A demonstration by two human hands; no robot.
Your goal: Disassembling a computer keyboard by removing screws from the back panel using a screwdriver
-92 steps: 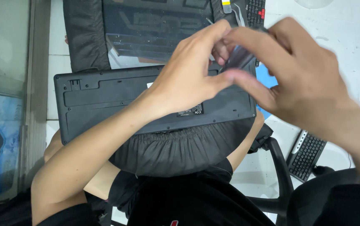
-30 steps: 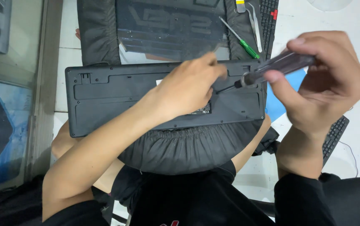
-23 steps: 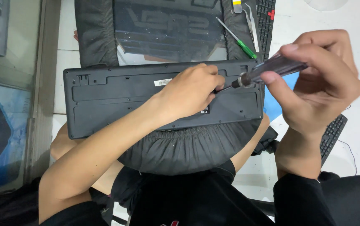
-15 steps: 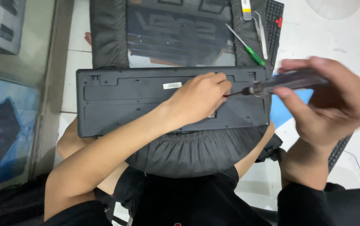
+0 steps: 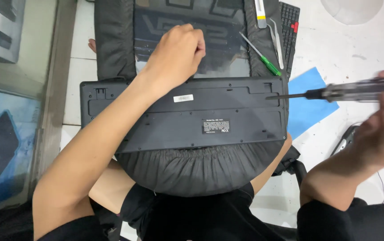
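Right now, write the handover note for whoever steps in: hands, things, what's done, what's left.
Left hand: closed in a loose fist above the far edge of the keyboard, over the dark mat; whether it holds anything cannot be told.
Right hand: grips the screwdriver, tip pointing at the keyboard's right end.
The keyboard lies upside down, back panel up, on a black cushion.
A green-handled screwdriver and tweezers lie beyond it; blue sheet to its right.
Done: keyboard flipped over.
Left: back panel still on; which screws are out cannot be told.
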